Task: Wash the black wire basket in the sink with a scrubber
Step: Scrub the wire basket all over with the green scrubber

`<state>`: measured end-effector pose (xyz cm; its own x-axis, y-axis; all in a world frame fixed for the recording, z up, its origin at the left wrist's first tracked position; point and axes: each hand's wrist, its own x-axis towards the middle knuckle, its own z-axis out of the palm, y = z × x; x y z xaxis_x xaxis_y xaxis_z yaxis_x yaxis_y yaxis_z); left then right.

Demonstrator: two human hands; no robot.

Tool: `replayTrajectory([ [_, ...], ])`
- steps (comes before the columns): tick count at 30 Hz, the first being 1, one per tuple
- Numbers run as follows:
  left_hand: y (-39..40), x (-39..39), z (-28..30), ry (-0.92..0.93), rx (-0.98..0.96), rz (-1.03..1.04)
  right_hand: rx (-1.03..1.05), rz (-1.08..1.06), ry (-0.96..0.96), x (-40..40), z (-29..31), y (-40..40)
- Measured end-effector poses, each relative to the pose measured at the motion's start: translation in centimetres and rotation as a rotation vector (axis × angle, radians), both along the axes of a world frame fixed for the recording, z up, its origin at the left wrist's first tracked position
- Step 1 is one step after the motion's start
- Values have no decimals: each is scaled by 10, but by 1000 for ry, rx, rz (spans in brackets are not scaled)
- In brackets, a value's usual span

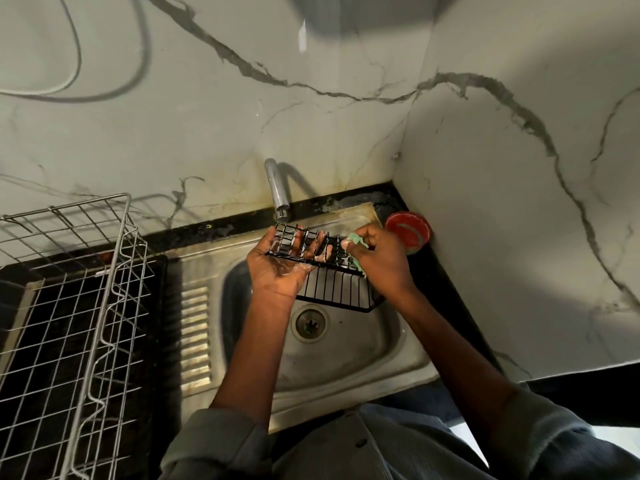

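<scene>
- Black wire basket [322, 268] is held up over the steel sink [346, 358], toward the basin's back edge and just under the tap [278, 188]; no water can be seen running.
- The left hand [280, 268] cradles the basket from below, palm up, with soapy fingers spread through the wires rather than wrapped tight.
- The right hand [377, 261] is curled round a green scrubber [355, 245], pressing it on the basket's right end.
- Risk: suds on the wires and the loose left support could let the basket slip under a hard scrub and drop into the basin toward the drain [310, 323].
- Risk: a fingertip could catch between wires as the scrubber drags.
- Room: the spout sits touching or just above the basket's back rim, so lifting would knock it.
- On the right, a red tin [408, 232] stands in the surface's back corner, near the right hand; the wall meets close behind.
- A steel dish rack [69, 306] stands on the surface well apart to the left; open room is downward, into the basin.
</scene>
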<state>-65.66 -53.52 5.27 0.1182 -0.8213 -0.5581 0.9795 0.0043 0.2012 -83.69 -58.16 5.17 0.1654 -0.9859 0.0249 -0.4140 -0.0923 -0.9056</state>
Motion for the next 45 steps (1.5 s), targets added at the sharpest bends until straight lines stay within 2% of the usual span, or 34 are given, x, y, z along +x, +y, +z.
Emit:
replayTrajectory([
  [3, 0, 2, -3, 2, -6, -6, 46, 30, -34, -3, 0, -7],
  [8, 3, 3, -2, -5, -7, -61, -72, 134, 240, -12, -9, -21],
  [10, 2, 5, -3, 3, -31, -83, -73, 217, 211, -13, -9, -20],
  [14, -1, 3, -1, -2, -51, -94, 122, 389, 166, -16, 3, -19],
  [16, -2, 1, 1, -62, -122, -46, 194, 421, 127, -14, 7, -15],
  [19, -5, -4, 9, -262, -195, -54, 286, 354, -5, -1, 7, -4],
  [22, -4, -7, 14, -617, -87, -209, 340, 294, -132, 10, 7, 5],
  [24, 4, -14, 8, -757, -57, -288, 390, 210, -207, 14, 9, 5],
  [28, 22, -41, -4, -746, 28, -474, 556, 50, -369, 20, 11, 4],
  [31, 24, -41, -11, -644, 33, -502, 585, -23, -414, 19, 10, 6],
  [33, 22, -37, -14, -515, 26, -454, 453, -44, -305, 19, 6, 11],
  [34, 21, -35, -19, -465, 22, -437, 308, -61, -148, 18, 4, 14],
  [36, 22, -35, -25, -406, 8, -420, -32, -101, 295, 16, 5, 22],
  [37, 23, -36, -25, -383, -6, -416, -160, -105, 445, 14, 9, 24],
  [38, 23, -37, -25, -371, -14, -408, -226, -90, 512, 11, 12, 24],
  [40, 24, -38, -22, -333, -27, -397, -301, 15, 533, 12, 17, 24],
  [43, 19, -37, -21, -284, -30, -344, -405, 285, 509, 27, 15, 40],
  [45, 19, -35, -20, -283, -55, -328, -437, 312, 516, 28, 15, 47],
])
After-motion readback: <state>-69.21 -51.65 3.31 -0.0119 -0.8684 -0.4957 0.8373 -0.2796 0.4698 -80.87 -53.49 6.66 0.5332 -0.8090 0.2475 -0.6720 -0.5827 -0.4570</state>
